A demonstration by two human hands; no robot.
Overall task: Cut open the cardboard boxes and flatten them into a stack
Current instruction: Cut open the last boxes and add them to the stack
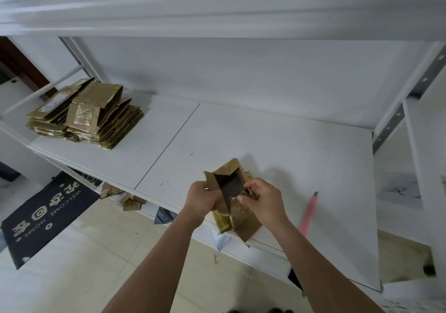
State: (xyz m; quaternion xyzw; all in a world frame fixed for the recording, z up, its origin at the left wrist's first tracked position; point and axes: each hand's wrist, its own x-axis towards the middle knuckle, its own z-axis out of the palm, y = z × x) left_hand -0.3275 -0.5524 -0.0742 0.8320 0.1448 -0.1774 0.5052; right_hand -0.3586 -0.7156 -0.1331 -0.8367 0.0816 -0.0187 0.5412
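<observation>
Two hands on one box (229,192), held just above the near edge of the shelf (301,158). Left hand (202,198) grips the left wall and flap, fingers curled round the cardboard; right hand (261,200) pinches the right wall and a flap near the open top. Box is upright-ish, top flaps splayed, dark inside, nothing visible in it; gold foil-type skin on the outside, crumpled at the lower front. Bottom end hangs past the shelf edge, looks partly opened, can't tell how far.

Step in hand, I'd say: pulling the walls apart to collapse it. To do it well: check both ends are fully cut or untucked first, then push opposite corners inward so it folds along its own creases, not across a panel. Keep flaps straight out w/ the walls so it lies thin. If a seam resists, use the cutter (309,213), pink, lying on the shelf right of the hands, apart from them.

Stack (87,115) of flattened boxes sits far left on the shelf; this one goes on top. Scraps (123,198) lie on the floor below.
</observation>
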